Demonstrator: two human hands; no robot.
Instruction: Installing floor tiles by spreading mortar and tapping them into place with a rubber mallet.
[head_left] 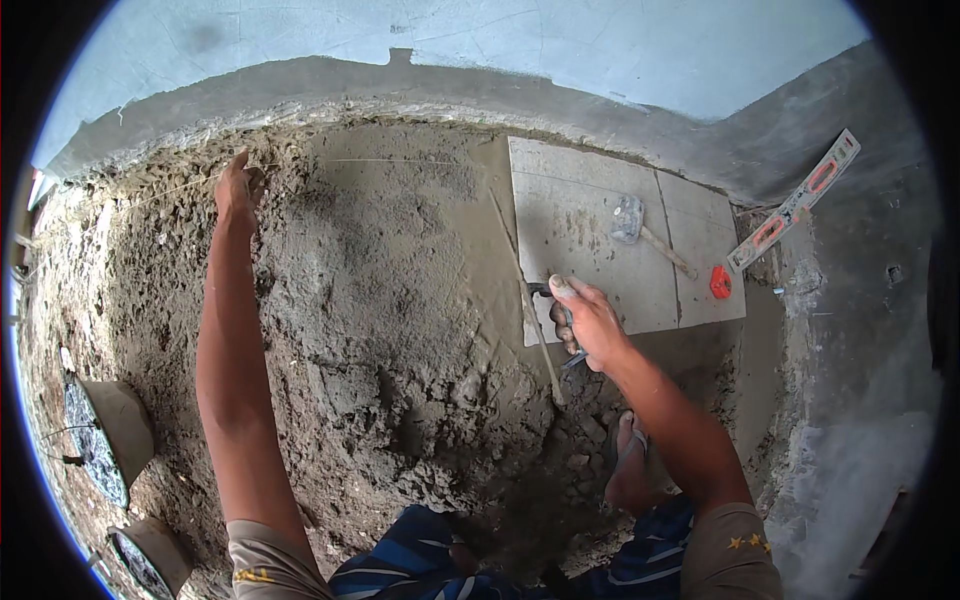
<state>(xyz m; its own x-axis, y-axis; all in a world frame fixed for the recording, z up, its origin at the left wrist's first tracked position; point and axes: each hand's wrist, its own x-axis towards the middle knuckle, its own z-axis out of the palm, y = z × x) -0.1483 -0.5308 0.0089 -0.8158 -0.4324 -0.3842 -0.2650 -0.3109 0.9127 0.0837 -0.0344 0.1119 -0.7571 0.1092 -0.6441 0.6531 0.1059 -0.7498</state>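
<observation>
My left hand [238,188] reaches far forward to the rough ground near the wall. Its fingers look pinched at a thin string [375,160] stretched along the wall; their tips are small and partly hidden. My right hand [588,322] is wrapped round the dark handle of a plastering trowel [537,325]. The long, narrow blade appears nearly edge-on, beside the left edge of a pale floor tile [560,230]. Left of the blade spreads wet grey mortar [400,215], smooth near the tile and lumpy toward me.
A mallet [630,222] and a small red tool [720,282] lie on the tiles. A spirit level [795,205] leans at the right corner. Two buckets [125,425] stand at left. My sandalled foot [628,468] is below the tiles, on rubble. A blue-white wall [460,50] rises behind.
</observation>
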